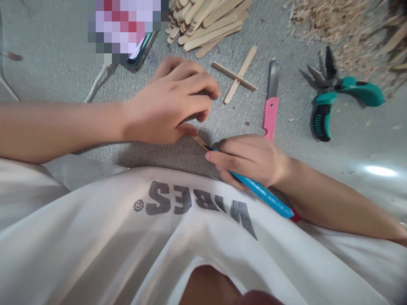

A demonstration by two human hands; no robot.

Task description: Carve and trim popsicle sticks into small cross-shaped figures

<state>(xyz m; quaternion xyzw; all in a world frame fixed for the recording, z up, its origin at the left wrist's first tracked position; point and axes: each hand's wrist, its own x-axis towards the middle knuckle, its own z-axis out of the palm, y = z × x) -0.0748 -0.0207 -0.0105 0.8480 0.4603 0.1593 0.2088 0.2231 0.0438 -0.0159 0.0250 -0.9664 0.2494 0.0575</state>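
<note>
My left hand [178, 97] rests low over the table with its fingers curled, and its thumb is on one end of a small wooden craft stick [201, 143]. The rest of that stick's end is hidden under the thumb. Closed around a blue-handled tool [262, 195] with a red end is my right hand [251, 159]. The tool's dark tip meets the stick between both hands; its exact kind is hidden by my fingers. Just beyond my hands lie two craft sticks [241, 76] crossed in an X.
A pink-handled blade [271, 112] lies right of the crossed sticks, with green-black pliers [327, 93] farther right. Behind are a pile of craft sticks [211, 25] and wood shavings [330, 25]. A phone [140, 55] with a white cable [97, 82] sits at the back left.
</note>
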